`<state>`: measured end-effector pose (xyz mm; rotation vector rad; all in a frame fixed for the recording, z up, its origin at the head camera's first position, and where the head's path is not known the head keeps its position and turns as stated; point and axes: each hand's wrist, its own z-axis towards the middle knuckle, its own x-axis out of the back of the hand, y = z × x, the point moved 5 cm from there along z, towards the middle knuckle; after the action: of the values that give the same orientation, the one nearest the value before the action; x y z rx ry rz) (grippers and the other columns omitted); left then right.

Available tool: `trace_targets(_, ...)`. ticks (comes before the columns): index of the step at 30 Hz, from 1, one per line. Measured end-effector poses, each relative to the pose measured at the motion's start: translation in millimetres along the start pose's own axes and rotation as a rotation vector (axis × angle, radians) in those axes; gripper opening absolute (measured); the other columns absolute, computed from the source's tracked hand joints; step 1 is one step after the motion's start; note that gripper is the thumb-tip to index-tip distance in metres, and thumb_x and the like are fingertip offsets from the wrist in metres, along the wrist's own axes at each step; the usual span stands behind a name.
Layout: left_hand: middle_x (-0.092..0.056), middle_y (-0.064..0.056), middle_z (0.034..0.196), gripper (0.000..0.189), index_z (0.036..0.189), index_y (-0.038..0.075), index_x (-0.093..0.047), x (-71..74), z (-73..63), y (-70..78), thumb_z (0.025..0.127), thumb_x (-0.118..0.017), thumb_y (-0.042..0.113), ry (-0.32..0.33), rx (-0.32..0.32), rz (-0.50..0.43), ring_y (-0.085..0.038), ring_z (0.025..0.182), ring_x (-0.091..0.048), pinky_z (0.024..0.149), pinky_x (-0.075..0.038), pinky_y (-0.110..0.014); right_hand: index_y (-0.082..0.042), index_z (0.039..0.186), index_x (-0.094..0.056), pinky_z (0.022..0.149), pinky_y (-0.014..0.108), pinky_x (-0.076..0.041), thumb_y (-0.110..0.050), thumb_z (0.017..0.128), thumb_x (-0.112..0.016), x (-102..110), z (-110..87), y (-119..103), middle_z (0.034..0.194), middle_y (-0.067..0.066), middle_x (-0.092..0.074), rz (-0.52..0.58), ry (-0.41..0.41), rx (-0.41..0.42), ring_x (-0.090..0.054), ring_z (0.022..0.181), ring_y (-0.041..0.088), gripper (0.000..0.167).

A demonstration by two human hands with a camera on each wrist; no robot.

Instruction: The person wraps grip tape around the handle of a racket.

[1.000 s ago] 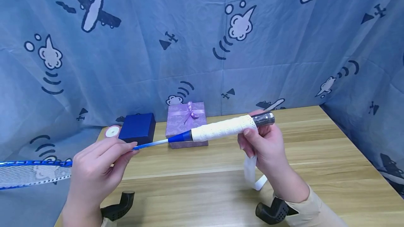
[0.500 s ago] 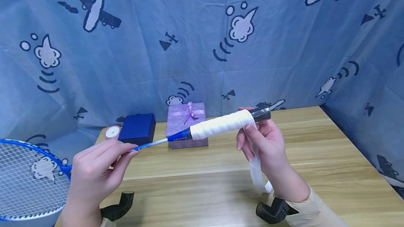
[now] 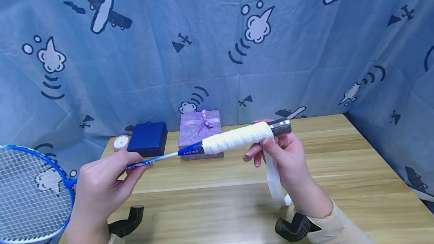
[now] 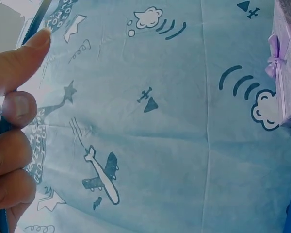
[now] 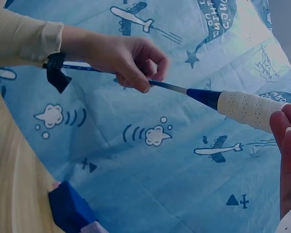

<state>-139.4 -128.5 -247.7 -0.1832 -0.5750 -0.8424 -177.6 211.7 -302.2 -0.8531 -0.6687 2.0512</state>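
Note:
A blue-and-white badminton racket is held above the table, its strung head at the far left and its handle pointing right. My left hand pinches the thin shaft between thumb and fingers; the right wrist view shows this pinch from another side. White perforated grip tape is wound round most of the handle, while the black butt end is bare. My right hand pinches the tape at the last turn, under the handle. A loose tape tail hangs below the thumb.
A dark blue box, a lilac gift box with a ribbon bow, and a pink-and-white roll stand along the back of the wooden table. Behind them hangs a blue airplane-print curtain.
The racket has turned about its long axis: its head went from edge-on to showing its strings, and lettering came into view on the cone. My right fingers have spread a little.

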Motion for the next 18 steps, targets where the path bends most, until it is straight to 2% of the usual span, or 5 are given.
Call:
trace_targets(5,-0.067,0.0,0.071,0.042,0.078,0.008,-0.074,1.6,4.1,4.6,0.104,-0.064,0.039,0.044,-0.048,-0.048,-0.003,0.052,-0.04,0.048,-0.03,-0.013,0.003,0.128,-0.057,0.053,0.028,-0.056,0.003,0.104,-0.053,-1.2,-0.1,-0.5,0.086,0.014,-0.078,0.003,0.04,0.034,-0.077,0.071,0.025,0.024)
trace_targets(10,-0.069,-0.004,0.073,0.043,0.076,0.004,-0.075,2.1,7.7,8.1,0.104,-0.064,0.036,0.099,-0.075,-0.047,-0.011,0.054,-0.049,0.05,-0.039,-0.02,0.001,0.118,-0.059,0.052,0.028,-0.054,-0.001,0.102,-0.061,-0.7,0.6,-0.3,0.087,0.014,-0.077,-0.037,0.103,0.058,-0.075,0.066,0.024,0.017)
trace_targets(13,-0.07,-0.005,0.074,0.044,0.077,0.004,-0.075,1.4,8.6,8.9,0.104,-0.064,0.037,0.104,-0.079,-0.036,-0.013,0.055,-0.051,0.051,-0.041,-0.023,0.002,0.127,-0.058,0.052,0.028,-0.054,0.001,0.102,-0.059,-0.3,1.4,-0.1,0.088,0.013,-0.076,-0.057,0.101,0.052,-0.074,0.067,0.023,0.025)
trace_targets(16,-0.069,-0.004,0.074,0.043,0.079,0.004,-0.075,1.0,9.5,8.9,0.104,-0.064,0.037,0.093,-0.074,-0.035,-0.012,0.055,-0.05,0.051,-0.04,-0.022,0.005,0.138,-0.052,0.054,0.028,-0.054,0.008,0.102,-0.052,-0.2,2.6,-0.8,0.09,0.014,-0.076,-0.032,0.058,0.057,-0.074,0.069,0.023,0.036)
trace_targets(18,-0.069,-0.004,0.073,0.043,0.079,0.004,-0.075,1.0,10.2,8.8,0.104,-0.064,0.038,0.089,-0.071,-0.039,-0.011,0.055,-0.05,0.051,-0.039,-0.022,0.007,0.139,-0.051,0.054,0.029,-0.054,0.01,0.102,-0.051,-0.2,3.0,-1.6,0.092,0.015,-0.075,-0.008,0.03,0.075,-0.074,0.071,0.024,0.037)
